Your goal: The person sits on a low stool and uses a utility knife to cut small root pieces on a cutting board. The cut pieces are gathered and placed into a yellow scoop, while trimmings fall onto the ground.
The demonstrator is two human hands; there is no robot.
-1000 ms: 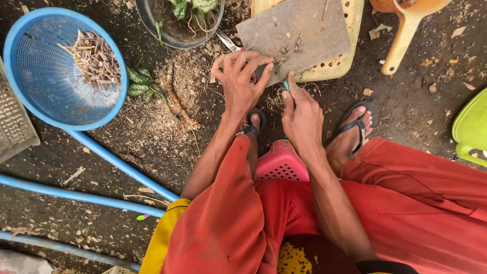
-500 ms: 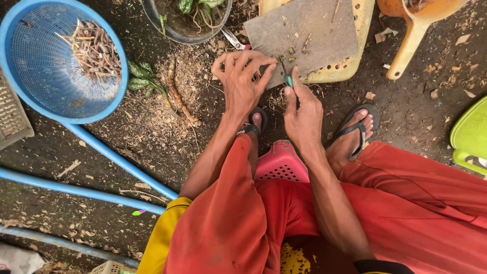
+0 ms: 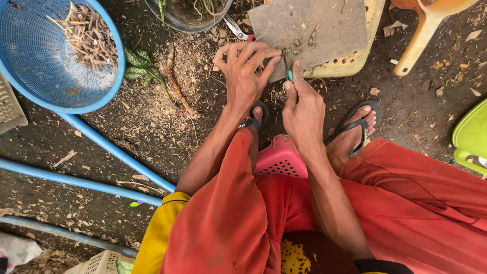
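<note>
A: Fingers first. What does the right hand hold?

B: Thumb and forefinger are pinched together on a small knife with a green handle. Its thin blade points to 12 o'clock and rests on the near edge of a flat grey wooden cutting board.

A: Left hand?

B: Fingers curled and bunched, tips pressed onto the board's near left corner, just at 9 o'clock of the blade. They may pin a small piece there; cannot tell what, the fingers cover it. A few small cut green bits lie on the board at 12 o'clock of the blade.

A: Under the board?

B: A pale yellow perforated plastic crate, showing at the board's 4 o'clock edge.

A: Further out?

B: At 11 o'clock of the left hand, metal scissors lie beside a dark round pot with green plants. At 9 o'clock, a brown root and green leaves lie on dirt with shavings. Far at 10 o'clock, a round blue mesh plastic basket holds dry cut sticks. At 2 o'clock, an orange plastic scoop. At 3 o'clock, the frame edge shows a lime-green plastic object.

A: Near the body?

B: Black flip-flops on both feet, a pink perforated plastic stool between them, orange-red trousers.
</note>
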